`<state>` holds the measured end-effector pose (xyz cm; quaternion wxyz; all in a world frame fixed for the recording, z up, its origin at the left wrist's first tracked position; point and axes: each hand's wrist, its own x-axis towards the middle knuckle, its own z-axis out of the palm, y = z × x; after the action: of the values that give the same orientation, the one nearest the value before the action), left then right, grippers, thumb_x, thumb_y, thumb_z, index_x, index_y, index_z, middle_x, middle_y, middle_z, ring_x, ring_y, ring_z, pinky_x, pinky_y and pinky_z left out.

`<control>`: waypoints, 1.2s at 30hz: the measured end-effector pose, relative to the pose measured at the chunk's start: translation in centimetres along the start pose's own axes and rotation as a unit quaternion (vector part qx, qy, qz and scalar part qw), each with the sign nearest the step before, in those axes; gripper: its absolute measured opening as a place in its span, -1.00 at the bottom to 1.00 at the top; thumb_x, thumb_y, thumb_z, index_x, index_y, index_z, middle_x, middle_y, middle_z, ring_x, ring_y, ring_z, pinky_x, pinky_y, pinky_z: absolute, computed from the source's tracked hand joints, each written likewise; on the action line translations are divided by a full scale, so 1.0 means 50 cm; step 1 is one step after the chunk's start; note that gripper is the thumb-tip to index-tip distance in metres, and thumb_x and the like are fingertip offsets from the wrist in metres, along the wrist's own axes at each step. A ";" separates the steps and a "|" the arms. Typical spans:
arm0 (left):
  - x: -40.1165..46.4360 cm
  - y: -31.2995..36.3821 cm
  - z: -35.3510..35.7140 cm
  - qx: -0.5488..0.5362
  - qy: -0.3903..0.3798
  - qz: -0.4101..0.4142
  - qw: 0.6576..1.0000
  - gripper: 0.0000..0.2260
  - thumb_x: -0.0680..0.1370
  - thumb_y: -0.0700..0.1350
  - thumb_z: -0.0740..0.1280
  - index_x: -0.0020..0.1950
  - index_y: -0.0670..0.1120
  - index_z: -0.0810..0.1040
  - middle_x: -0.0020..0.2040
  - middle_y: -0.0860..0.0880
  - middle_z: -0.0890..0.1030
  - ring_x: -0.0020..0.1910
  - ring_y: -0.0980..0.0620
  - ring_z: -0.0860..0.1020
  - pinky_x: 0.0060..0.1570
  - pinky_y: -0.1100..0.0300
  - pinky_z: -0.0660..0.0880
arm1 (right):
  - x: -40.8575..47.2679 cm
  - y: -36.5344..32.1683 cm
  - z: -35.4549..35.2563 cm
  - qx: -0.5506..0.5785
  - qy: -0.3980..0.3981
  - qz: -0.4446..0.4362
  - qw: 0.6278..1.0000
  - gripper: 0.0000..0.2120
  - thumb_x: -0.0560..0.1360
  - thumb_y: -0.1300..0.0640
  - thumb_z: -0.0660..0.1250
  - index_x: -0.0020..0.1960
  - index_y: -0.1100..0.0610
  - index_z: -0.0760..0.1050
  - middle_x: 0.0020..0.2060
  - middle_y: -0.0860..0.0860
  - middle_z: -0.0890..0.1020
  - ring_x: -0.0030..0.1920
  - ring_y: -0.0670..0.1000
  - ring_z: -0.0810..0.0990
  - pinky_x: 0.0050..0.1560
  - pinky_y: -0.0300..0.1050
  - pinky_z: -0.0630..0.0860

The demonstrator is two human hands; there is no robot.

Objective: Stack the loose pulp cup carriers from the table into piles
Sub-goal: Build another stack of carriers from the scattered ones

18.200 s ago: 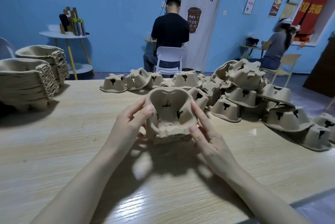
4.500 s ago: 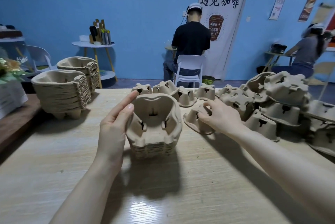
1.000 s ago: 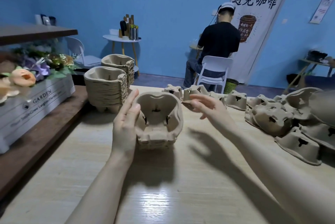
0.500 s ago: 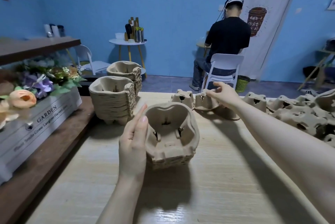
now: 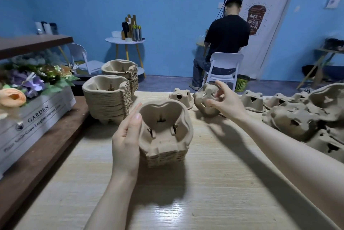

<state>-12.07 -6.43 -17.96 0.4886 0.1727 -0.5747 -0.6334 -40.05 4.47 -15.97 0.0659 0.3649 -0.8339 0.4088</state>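
A short pile of brown pulp cup carriers (image 5: 165, 133) stands tilted toward me on the wooden table (image 5: 214, 183), cup wells up. My left hand (image 5: 126, 136) holds its left side, fingers straight along the wall and the thumb hidden behind the hand. My right hand (image 5: 226, 102) grips one loose carrier (image 5: 204, 99), lifted off the table and tipped on edge, behind and right of the pile. Several loose carriers (image 5: 290, 120) lie upside down at the right. Another loose carrier (image 5: 180, 95) sits behind the pile.
Two tall finished piles (image 5: 108, 99) stand at the back left. A white planter box (image 5: 31, 118) with flowers sits on a dark ledge at the left. A seated person (image 5: 225, 43) on a white chair is beyond the table's far edge.
My right hand has lifted a loose carrier from the far row and drawn it back toward the pile, turning it on edge. My left hand stays on the pile.
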 end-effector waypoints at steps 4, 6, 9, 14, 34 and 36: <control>0.001 0.002 0.002 0.003 -0.002 0.001 1.000 -0.57 0.50 0.04 0.26 0.32 -0.08 0.59 0.30 0.03 0.61 0.35 0.13 0.50 0.47 0.01 0.31 | -0.047 -0.005 -0.023 0.051 0.022 0.017 0.998 -0.31 0.48 0.03 0.43 0.53 0.05 0.23 -0.29 -0.04 0.56 -0.18 -0.01 0.55 -0.04 0.07 0.52; 0.002 -0.002 0.001 0.002 0.001 -0.001 1.000 -0.57 0.50 0.03 0.26 0.32 -0.09 0.58 0.30 0.01 0.61 0.36 0.10 0.50 0.47 -0.01 0.31 | -0.075 -0.008 -0.035 0.050 0.008 0.020 0.999 -0.30 0.47 0.03 0.44 0.53 0.07 0.23 -0.34 -0.03 0.53 -0.23 -0.01 0.53 -0.09 0.06 0.52; -0.001 -0.001 -0.001 0.003 0.000 -0.010 1.000 -0.57 0.51 0.04 0.27 0.33 -0.09 0.58 0.30 0.00 0.61 0.36 0.06 0.51 0.47 -0.04 0.32 | -0.113 -0.008 -0.052 0.027 -0.031 0.023 0.999 -0.44 0.45 -0.03 0.47 0.40 0.02 0.40 -0.18 -0.04 0.61 -0.11 0.01 0.58 0.05 0.07 0.51; -0.002 0.007 -0.013 0.009 -0.019 -0.052 0.998 -0.53 0.46 0.13 0.33 0.31 -0.02 0.61 0.30 -0.01 0.61 0.36 -0.03 0.51 0.45 -0.15 0.32 | -0.165 -0.001 -0.066 0.047 -0.034 0.029 0.998 -0.80 0.42 0.03 0.51 -0.02 -0.03 0.54 -0.19 -0.05 0.68 -0.18 0.01 0.62 -0.04 0.10 0.57; -0.059 0.046 0.039 -0.033 -0.098 -0.129 0.986 -0.46 0.40 0.10 0.40 0.34 -0.07 0.57 0.30 -0.01 0.61 0.34 0.01 0.52 0.45 -0.19 0.30 | -0.343 -0.108 -0.133 0.275 0.160 -0.133 0.939 -0.83 0.46 0.22 0.41 -0.02 0.00 0.59 -0.14 -0.13 0.65 -0.22 -0.04 0.53 -0.15 0.06 0.49; -0.059 0.049 0.037 -0.039 -0.103 -0.137 0.984 -0.41 0.36 0.15 0.40 0.36 -0.01 0.56 0.33 0.05 0.59 0.38 0.04 0.49 0.46 -0.20 0.28 | -0.353 -0.118 -0.122 0.280 0.140 -0.147 0.938 -0.83 0.46 0.20 0.40 0.01 -0.01 0.59 -0.13 -0.12 0.66 -0.21 -0.03 0.54 -0.16 0.12 0.50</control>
<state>-11.08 -2.63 -16.25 0.3417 0.1644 -0.5682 -0.7303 -24.50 16.35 -15.39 0.1364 0.4261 -0.6055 0.6582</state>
